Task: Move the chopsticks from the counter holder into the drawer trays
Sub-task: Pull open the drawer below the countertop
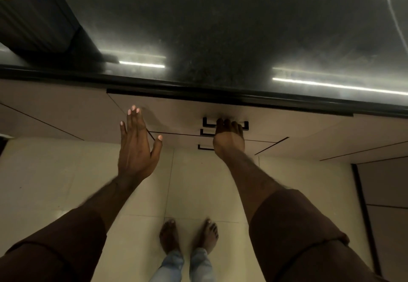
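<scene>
1. Three black drawer handles stack beneath the dark counter (220, 27); the right hand (229, 138) has its fingers curled around the top handle (207, 122).
2. The left hand (136, 144) hovers flat, fingers spread, holding nothing, beside the top drawer (172, 116), which looks closed; the tiled floor (55, 182) is open.
3. No chopsticks or holder are visible; the lower handles are partly hidden.

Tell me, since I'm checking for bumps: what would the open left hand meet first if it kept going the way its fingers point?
Probably the pale top drawer front under the black counter edge; the left hand shows nothing between, though depth is unclear.
</scene>
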Tool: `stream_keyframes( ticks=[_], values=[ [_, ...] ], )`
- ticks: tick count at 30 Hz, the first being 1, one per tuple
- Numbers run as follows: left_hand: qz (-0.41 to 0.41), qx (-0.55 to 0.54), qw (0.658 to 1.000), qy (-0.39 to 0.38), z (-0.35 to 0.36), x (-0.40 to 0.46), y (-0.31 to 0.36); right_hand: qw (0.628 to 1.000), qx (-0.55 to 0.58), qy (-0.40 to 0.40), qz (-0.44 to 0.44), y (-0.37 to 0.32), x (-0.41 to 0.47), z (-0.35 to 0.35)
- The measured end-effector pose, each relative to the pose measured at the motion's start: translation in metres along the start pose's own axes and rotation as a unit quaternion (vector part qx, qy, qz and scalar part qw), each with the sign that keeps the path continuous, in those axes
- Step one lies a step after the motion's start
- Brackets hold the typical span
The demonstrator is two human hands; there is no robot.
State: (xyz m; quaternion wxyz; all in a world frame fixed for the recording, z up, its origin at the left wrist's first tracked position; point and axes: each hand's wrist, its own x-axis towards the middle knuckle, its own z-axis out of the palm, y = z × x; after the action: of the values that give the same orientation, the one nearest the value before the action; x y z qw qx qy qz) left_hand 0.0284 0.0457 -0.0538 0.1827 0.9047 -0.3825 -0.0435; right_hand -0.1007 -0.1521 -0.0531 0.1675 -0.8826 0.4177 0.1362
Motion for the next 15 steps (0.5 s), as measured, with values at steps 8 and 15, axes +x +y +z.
stream_keyframes(
  ticks=[8,15],
  values=[
    [0.067,-0.015,0.998,0.011,-0.008,-0.03,-0.008,1.0,-0.01,0.028,0.009,-0.001,-0.057,0.029],
    [0.134,-0.056,0.987,0.063,-0.027,-0.079,0.001,1.0,-0.027,-0.013,0.008,0.003,-0.133,0.058]
  ],
)
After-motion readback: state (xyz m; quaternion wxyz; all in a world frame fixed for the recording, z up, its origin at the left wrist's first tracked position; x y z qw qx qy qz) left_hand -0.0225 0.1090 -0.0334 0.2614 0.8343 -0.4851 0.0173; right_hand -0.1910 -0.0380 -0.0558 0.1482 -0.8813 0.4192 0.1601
